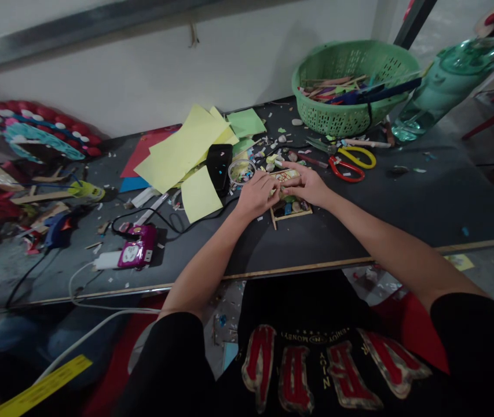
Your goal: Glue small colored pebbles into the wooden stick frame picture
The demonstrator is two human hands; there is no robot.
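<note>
A small wooden-framed craft piece point(292, 215) lies on the dark table in front of me, with colourful stones inside its lower part and a patterned strip along its top. My left hand point(258, 196) is closed at its left side, fingertips pinched together over the middle; what they pinch is too small to make out. From the right, my right hand point(310, 185) grips the frame between thumb and fingers, partly covering the upper part. A clear round tub point(242, 172) of paper bits stands just beyond my left hand. Red-and-yellow-handled scissors point(342, 157) lie beyond my right hand.
A green basket point(329, 116) of sticks and tools stands at the back right, beside a green bottle point(450, 87). Yellow paper sheets point(186, 147) and a black phone point(219, 167) lie left. Cables run from a purple power adapter point(139, 248). A blue glue gun point(58, 229) lies far left.
</note>
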